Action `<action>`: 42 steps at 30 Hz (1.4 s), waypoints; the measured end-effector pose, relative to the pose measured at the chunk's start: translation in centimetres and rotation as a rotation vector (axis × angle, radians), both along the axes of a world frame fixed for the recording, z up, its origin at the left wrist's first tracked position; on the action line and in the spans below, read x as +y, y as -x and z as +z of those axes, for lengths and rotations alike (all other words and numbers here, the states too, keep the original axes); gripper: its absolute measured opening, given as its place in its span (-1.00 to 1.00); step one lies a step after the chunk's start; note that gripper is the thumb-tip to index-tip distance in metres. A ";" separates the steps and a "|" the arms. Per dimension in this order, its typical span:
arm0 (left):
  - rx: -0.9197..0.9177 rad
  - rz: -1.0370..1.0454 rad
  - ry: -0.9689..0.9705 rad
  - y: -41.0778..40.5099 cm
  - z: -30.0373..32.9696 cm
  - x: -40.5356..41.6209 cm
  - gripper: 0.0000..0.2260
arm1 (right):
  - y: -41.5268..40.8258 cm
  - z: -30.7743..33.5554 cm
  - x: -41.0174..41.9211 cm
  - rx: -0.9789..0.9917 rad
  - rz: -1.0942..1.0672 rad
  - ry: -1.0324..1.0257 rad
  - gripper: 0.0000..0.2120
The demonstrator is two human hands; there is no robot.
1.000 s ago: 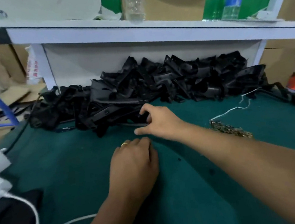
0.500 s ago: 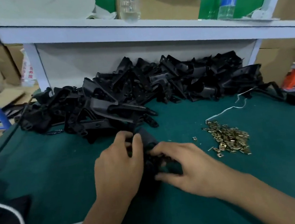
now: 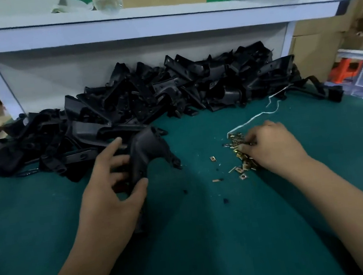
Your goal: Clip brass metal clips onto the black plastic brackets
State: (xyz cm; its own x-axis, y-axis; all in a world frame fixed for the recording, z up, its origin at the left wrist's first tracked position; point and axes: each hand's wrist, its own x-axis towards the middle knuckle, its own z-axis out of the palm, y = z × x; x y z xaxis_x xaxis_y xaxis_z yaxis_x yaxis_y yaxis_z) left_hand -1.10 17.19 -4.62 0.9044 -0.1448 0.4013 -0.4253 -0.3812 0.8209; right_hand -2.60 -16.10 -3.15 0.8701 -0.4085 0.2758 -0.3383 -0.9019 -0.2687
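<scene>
One curved black plastic bracket (image 3: 148,150) held in the left hand (image 3: 111,191), thumb and fingers wrapped round its lower stem, just above the green felt surface (image 3: 199,238). No clip visible on it. Small heap of square brass metal clips (image 3: 242,155) lies to its right; the right hand (image 3: 273,146) rests over the heap, fingertips curled in, apparently picking one, though a pinched clip cannot be confirmed. Large pile of black plastic brackets (image 3: 159,96) remains along the back. Judged: early stage, nearly all work left.

Matt black plastic bracket (image 3: 148,150), shiny brass clips (image 3: 240,153), seemingly felt tabletop (image 3: 211,236).
</scene>
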 end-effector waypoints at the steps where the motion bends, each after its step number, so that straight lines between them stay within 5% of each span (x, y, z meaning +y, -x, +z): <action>1: -0.028 0.002 0.007 0.2 0.1 0.0 -0.30 | -0.1 0.1 0.3 -0.017 0.013 0.008 -0.83; 9: -0.168 0.043 -0.100 0.6 0.4 0.2 -0.41 | 0.7 0.8 1.5 -0.211 0.184 -0.194 -0.89; 16: -0.113 0.055 -0.200 -0.6 -0.8 0.3 -0.59 | 1.1 0.9 3.3 -0.205 0.398 -0.339 -0.62; 23: -0.090 0.046 -0.267 -0.7 -1.0 0.3 -0.62 | 1.1 0.4 6.4 -0.427 0.488 -0.622 -0.91; 30: -0.096 0.049 -0.334 -0.4 -0.9 0.3 -0.74 | 0.9 -0.4 7.7 -0.421 0.558 -0.995 -0.82; 38: -0.256 0.053 -0.058 -0.4 0.0 0.6 -0.80 | 0.7 -0.4 7.9 -0.429 0.546 -1.238 -0.89; 42: -0.080 0.047 -0.337 -1.2 -0.7 0.6 -0.79 | 0.9 -0.3 7.9 -0.430 0.531 -1.228 -0.92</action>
